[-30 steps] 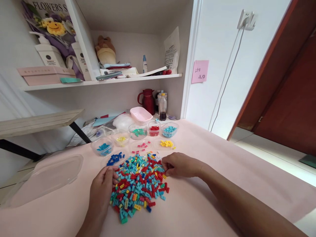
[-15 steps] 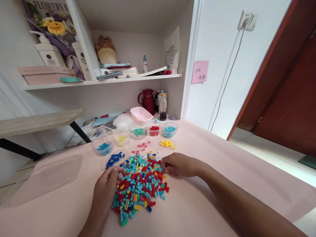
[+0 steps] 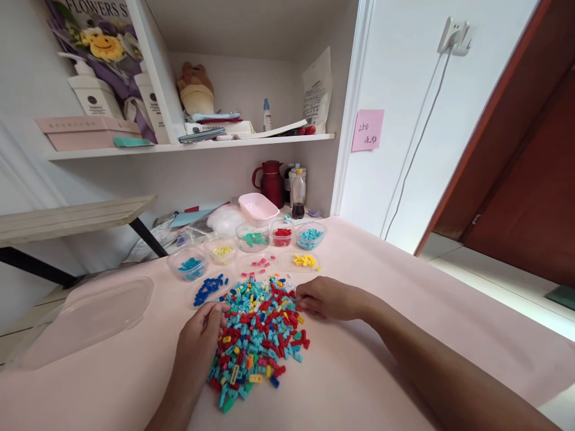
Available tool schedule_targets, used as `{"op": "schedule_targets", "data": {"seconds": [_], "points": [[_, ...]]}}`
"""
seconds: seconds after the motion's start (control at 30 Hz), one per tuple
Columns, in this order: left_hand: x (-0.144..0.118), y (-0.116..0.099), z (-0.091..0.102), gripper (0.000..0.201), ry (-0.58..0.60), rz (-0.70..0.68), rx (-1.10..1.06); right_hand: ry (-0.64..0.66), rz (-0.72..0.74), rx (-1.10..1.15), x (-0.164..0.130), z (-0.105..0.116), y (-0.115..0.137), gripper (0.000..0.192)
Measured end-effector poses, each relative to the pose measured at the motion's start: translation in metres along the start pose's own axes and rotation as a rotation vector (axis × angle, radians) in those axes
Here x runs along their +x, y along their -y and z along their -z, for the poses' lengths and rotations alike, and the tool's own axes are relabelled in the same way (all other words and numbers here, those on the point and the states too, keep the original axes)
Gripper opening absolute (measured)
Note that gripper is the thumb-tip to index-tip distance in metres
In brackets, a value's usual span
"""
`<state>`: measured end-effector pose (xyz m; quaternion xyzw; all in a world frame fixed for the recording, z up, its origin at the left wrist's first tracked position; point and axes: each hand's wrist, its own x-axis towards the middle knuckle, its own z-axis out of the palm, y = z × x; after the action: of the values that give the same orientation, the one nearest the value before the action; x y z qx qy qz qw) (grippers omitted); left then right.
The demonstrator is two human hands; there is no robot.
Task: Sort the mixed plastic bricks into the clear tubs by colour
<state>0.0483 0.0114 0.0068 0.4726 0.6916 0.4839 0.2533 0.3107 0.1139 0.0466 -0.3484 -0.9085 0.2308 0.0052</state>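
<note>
A heap of small mixed bricks [image 3: 258, 335], mostly teal, red and yellow, lies on the pink tabletop [image 3: 381, 299] in front of me. My left hand [image 3: 200, 341] rests at the heap's left edge, its fingertips curled in among the bricks. My right hand [image 3: 327, 297] lies at the heap's upper right edge with its fingertips touching bricks. Whether either hand pinches a brick is hidden. Behind the heap stand several clear cups of sorted bricks: blue [image 3: 191, 265], yellow [image 3: 221, 251], green [image 3: 252, 238], red [image 3: 281, 233], teal [image 3: 309, 235]. Loose dark blue bricks [image 3: 209, 288] lie by the left hand.
A clear plastic lid [image 3: 94, 311] lies at the left. A pink tub [image 3: 257, 208], a red jug [image 3: 272, 182] and bottles [image 3: 297, 193] stand at the back under a shelf [image 3: 188, 145]. A wooden bench [image 3: 67, 218] juts in at left. A brown door [image 3: 516, 167] is at right.
My left hand has slid to the right and forward along the heap's left edge, pushing in among the bricks. The right hand has barely moved. The view has shifted slightly.
</note>
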Motion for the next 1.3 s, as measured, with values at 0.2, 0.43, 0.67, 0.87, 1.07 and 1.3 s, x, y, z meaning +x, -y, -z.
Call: {"op": "schedule_targets", "data": {"seconds": [0.2, 0.43, 0.67, 0.87, 1.07, 1.3], "points": [[0.001, 0.000, 0.000, 0.045, 0.019, 0.011, 0.049, -0.018, 0.024, -0.020, 0.000, 0.000, 0.000, 0.013], [0.001, 0.003, 0.000, 0.043, 0.021, 0.012, 0.063, -0.074, 0.101, 0.049, 0.003, -0.005, -0.001, 0.014], [0.000, 0.004, -0.001, 0.042, 0.028, 0.004, 0.088, -0.169, 0.196, 0.535, 0.008, -0.011, 0.005, 0.018], [0.001, 0.004, -0.001, 0.039, 0.039, -0.001, 0.090, -0.236, 0.149, 0.653, 0.013, -0.014, 0.002, 0.017], [0.001, 0.002, -0.001, 0.037, 0.032, 0.009, 0.086, -0.258, 0.130, 0.684, 0.016, -0.019, -0.001, 0.010], [0.000, 0.002, 0.000, 0.036, 0.034, 0.011, 0.090, -0.349, 0.029, 0.535, 0.013, -0.012, -0.010, 0.008]]}}
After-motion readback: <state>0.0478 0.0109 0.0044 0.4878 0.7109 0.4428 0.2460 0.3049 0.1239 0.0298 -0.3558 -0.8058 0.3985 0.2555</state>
